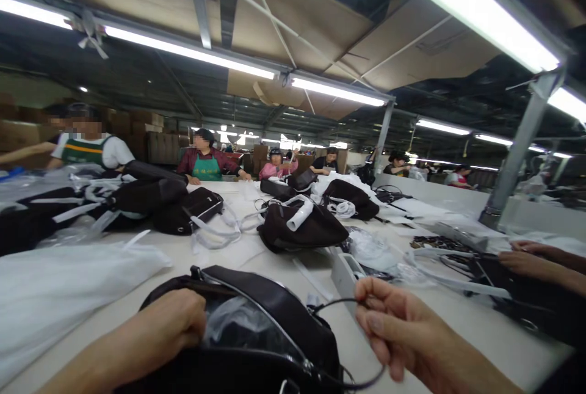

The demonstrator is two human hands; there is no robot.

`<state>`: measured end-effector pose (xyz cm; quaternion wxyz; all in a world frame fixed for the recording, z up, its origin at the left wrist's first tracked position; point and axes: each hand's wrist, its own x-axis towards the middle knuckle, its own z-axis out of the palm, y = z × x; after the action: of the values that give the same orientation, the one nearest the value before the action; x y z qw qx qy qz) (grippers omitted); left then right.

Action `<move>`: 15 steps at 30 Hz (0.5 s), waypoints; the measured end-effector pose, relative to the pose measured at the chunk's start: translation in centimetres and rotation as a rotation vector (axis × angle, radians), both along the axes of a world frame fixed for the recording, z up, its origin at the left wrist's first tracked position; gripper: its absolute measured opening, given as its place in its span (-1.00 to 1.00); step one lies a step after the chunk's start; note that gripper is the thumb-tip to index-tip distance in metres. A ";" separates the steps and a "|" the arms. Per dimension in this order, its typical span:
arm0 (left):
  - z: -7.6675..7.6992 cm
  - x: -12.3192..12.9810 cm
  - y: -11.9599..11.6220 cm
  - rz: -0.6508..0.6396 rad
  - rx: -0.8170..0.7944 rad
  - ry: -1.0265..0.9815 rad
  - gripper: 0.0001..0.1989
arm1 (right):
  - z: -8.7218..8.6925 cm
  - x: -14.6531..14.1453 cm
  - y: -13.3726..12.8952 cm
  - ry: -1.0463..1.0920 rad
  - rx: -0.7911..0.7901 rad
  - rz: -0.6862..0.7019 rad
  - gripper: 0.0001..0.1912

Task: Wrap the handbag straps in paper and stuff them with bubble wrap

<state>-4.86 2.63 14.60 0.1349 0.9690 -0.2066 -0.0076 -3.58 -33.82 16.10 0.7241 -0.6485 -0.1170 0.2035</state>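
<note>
In front of me lies a black handbag (315,336) with its zipped top open. Clear plastic stuffing (247,321) shows inside. My left hand (171,324) is curled closed at the left side of the opening, on the bag's edge; its fingertips are hidden. To the right of the bag, my right hand (398,327) pinches a thin black cord (339,301) between thumb and fingers. The cord runs from the bag's right side to those fingers and loops down below them.
White wrapping (68,296) covers the left of the table. More black bags (302,226) with white-wrapped straps lie beyond. A white holder (345,275) stands near my right hand. Another person's hands (535,259) work on a bag at right; co-workers (206,159) line the far side.
</note>
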 end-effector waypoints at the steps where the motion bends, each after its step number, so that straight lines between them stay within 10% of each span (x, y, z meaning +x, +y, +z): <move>1: 0.1 0.4 0.0 -0.016 0.008 0.019 -0.78 | 1.0 -0.1 0.4 -0.020 0.058 -0.016 -0.58; 4: 1.3 1.0 -0.2 -0.019 -0.011 -0.024 -0.84 | 3.2 -0.3 2.4 -0.222 0.045 0.060 -0.65; 9: 4.4 -1.2 -4.3 -0.148 -0.372 -0.168 -0.85 | 5.4 -0.5 6.5 -0.807 -0.439 0.125 -0.74; 15: 1.8 -0.9 -11.0 -0.249 -0.962 0.273 -0.78 | 2.5 -0.8 6.5 -1.222 -0.577 0.033 -0.71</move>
<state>-5.79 -8.41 16.42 0.5891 0.7557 -0.2810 -0.0541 -4.34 -27.35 18.64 0.3225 -0.8125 -0.4564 -0.1660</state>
